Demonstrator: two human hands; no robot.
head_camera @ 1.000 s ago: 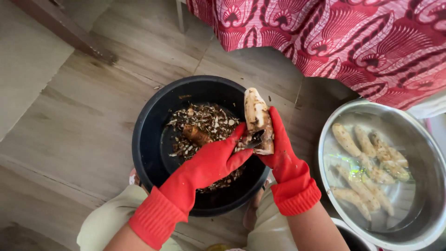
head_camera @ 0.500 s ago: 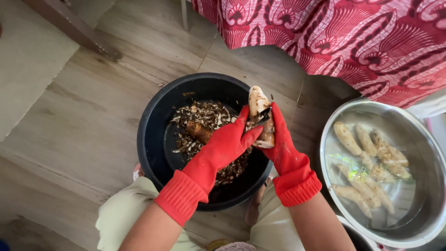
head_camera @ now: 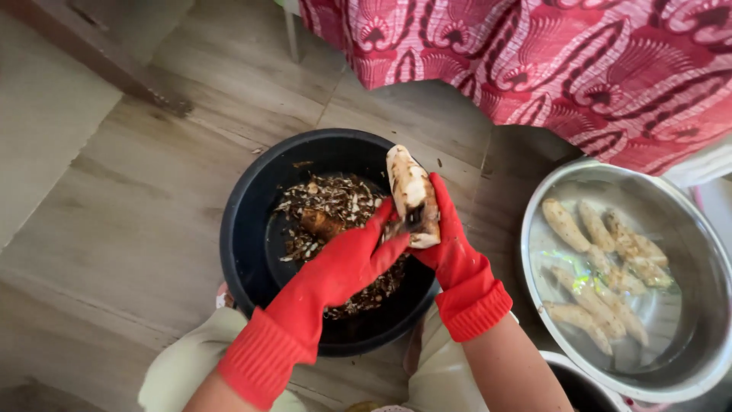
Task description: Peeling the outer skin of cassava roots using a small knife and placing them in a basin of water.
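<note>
Over the black basin (head_camera: 252,229) of brown peelings, my right hand (head_camera: 450,255) grips a pale, half-peeled root (head_camera: 410,191) upright (dark skin near its base), left hand's fingers (head_camera: 377,229) curled against it, steel bowl (head_camera: 686,229) of peeled roots right of the basin.

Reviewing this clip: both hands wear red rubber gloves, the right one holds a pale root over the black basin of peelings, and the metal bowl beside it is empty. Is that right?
Not quite. The head view shows the metal bowl holds several peeled pale roots, not nothing. The rest stands: red gloves on both hands, the right hand holding the root over the black basin of peelings.
</note>
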